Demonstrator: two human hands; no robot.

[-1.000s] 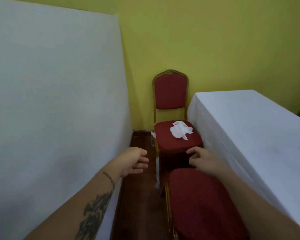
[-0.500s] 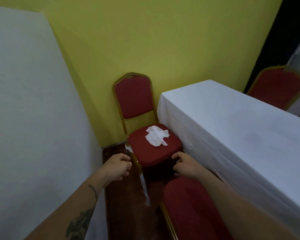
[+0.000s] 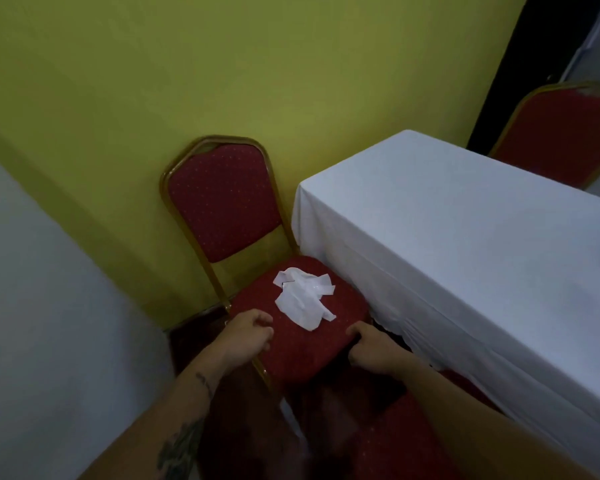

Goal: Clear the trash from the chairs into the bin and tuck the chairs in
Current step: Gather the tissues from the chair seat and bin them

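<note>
The crumpled white tissue [image 3: 303, 299] lies loose on the red seat of the gold-framed chair [image 3: 222, 206], just beyond the fingertips of both hands and a little nearer the left ones; neither hand touches it. The left hand [image 3: 248, 336] reaches in over the seat's left edge, palm turned inward, its fingers [image 3: 264, 330] loosely curled toward the tissue with nothing in them. The tattooed forearm behind it stretches forward and slightly right. The right hand [image 3: 371, 344] sits at the seat's front right corner, knuckles up. Its fingers [image 3: 355, 330] are bent down against the cushion edge, but I cannot tell whether they grip it or only rest there. That arm runs in long and straight from the lower right. Just outside the right fingers hangs the white cloth of a table [image 3: 465, 258], close against the chair's side. Under the right forearm is the red seat of a second chair [image 3: 406, 441]. Past the left fingers is dark floor [image 3: 187, 344], then a white surface [image 3: 32, 306]. Beyond the fingertips the chair's back stands against the yellow wall [image 3: 222, 64], and a third chair [image 3: 565, 133] shows behind the table's far side.
</note>
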